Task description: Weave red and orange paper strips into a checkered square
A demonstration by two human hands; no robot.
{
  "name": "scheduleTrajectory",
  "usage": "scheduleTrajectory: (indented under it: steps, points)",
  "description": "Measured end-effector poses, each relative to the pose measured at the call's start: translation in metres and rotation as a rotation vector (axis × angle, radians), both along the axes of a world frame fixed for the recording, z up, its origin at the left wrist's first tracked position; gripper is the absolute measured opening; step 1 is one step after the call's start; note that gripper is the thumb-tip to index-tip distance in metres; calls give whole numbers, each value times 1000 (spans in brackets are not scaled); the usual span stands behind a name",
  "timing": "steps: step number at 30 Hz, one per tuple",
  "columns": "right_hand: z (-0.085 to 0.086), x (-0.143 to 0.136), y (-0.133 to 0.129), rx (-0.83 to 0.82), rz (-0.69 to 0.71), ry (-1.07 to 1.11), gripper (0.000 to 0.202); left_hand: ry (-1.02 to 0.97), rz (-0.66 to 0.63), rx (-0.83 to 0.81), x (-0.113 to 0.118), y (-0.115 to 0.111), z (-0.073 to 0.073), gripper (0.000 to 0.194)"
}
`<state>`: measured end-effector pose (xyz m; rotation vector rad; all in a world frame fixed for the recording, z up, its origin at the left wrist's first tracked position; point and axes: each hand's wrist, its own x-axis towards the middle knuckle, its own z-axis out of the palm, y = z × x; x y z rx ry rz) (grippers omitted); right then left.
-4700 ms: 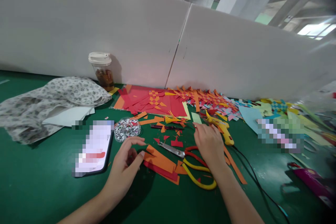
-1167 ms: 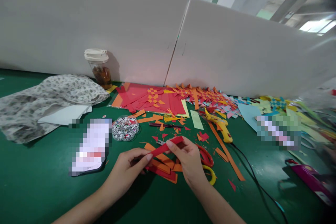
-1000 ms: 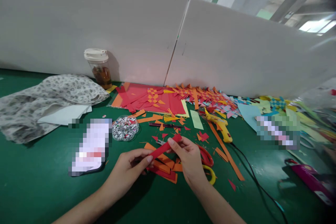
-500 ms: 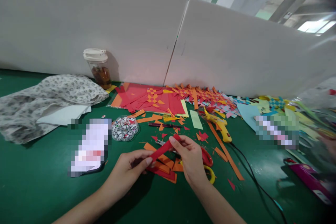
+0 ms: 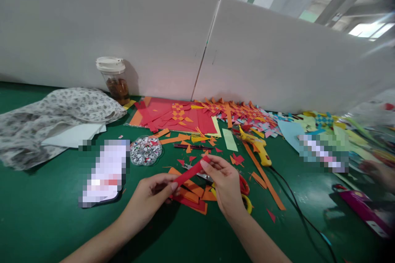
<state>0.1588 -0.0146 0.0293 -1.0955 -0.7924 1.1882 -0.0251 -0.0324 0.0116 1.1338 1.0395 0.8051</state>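
A red paper strip (image 5: 191, 173) stretches between my two hands, slanting up to the right. My left hand (image 5: 157, 193) pinches its lower end between thumb and fingers. At the upper end, my right hand (image 5: 224, 181) grips it with the thumb on top. Orange paper strips (image 5: 189, 194) and red ones lie on the green table just beneath. Scissors with red and yellow handles (image 5: 244, 185) rest beside my right hand, partly covered by it and the strip.
A yellow glue gun (image 5: 257, 146) with a black cord lies to the right. A clear case of googly eyes (image 5: 146, 150), a blurred-out phone (image 5: 106, 172) and a lidded cup (image 5: 115, 82) are on the left. Another person's hand (image 5: 379, 172) shows at the right edge.
The red strip is still held in both hands, my right hand shifted slightly. Another person's hand has come into view at the far right.
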Motion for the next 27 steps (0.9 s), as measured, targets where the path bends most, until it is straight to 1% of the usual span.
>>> scheduleTrajectory:
  steps: [8,18,27]
  points:
    - [-1,0,-2,25,11,-66,22,-8,-4,-8,1,1,3,22]
    - [-2,1,-1,28,-1,-48,24,-29,0,-30,1,0,3,25]
    - [-3,3,-1,21,-11,-53,25,-44,-15,-29,1,2,-1,23]
